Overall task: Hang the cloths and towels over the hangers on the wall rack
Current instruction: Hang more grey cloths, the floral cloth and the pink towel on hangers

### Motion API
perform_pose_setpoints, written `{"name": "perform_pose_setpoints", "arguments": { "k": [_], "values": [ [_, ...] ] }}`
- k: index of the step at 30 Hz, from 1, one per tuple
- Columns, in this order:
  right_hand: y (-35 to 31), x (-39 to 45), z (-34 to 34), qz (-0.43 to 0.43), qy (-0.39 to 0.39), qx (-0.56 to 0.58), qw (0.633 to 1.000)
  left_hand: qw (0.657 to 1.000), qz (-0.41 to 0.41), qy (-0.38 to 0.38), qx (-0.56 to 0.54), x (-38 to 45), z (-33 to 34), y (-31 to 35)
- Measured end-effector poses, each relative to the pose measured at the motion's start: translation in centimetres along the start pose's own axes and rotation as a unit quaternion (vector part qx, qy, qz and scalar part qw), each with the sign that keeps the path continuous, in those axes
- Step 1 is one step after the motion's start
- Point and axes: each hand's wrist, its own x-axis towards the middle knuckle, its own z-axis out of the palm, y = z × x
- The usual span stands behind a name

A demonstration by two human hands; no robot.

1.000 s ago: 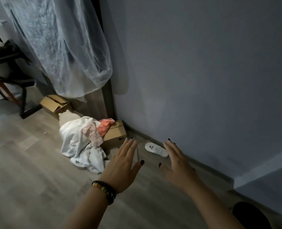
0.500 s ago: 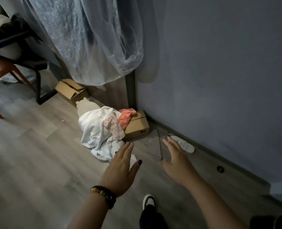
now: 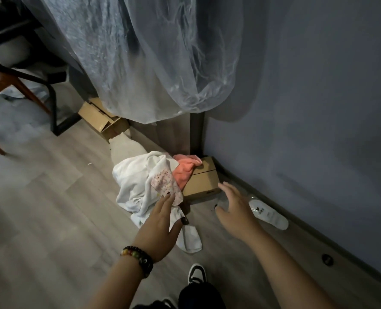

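The cloths and towels lie heaped on the floor (image 3: 40, 219) in the corner: a white towel (image 3: 133, 181), a small floral cloth (image 3: 166, 186) on top, and a pink cloth (image 3: 184, 170) draped onto a cardboard box (image 3: 204, 181) against the wall (image 3: 307, 108). The left hand (image 3: 160, 228) reaches out with straight, spread fingers, its tips just at the floral cloth, holding nothing. The right hand (image 3: 236, 210) hovers beside the box, fingers loosely spread and empty, likely ready to help gather the pile. No rack or hanger is in view, so nothing appears hung yet.
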Motion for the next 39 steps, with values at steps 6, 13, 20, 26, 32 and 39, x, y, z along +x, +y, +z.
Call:
{"name": "perform_pose_setpoints", "arguments": {
  "k": [6,13,20,26,32,39],
  "values": [
    [1.1,7.2,4.6,0.031,0.008,0.035,0.999,0.996,-0.053,-0.026,-0.064,6.9,1.8,-4.7],
    [9.7,17.0,16.3,0.07,0.046,0.113,0.99,0.991,-0.086,0.014,-0.103,16.6,10.6,-16.1],
    [20.6,27.7,27.1,0.141,0.102,0.252,0.952,0.971,-0.165,0.129,-0.117,27.3,21.1,-29.2],
    [23.6,32.7,31.9,0.083,0.12,0.256,0.956,0.958,-0.108,0.231,-0.129,32.3,24.9,-32.9],
    [24.2,34.5,32.0,0.006,0.15,0.161,0.976,0.953,-0.171,0.236,-0.078,35.2,24.4,-35.1],
    [24.1,33.9,31.9,-0.039,0.115,0.164,0.979,0.958,0.038,0.249,-0.139,33.3,24.9,-31.3]
  ]
}}
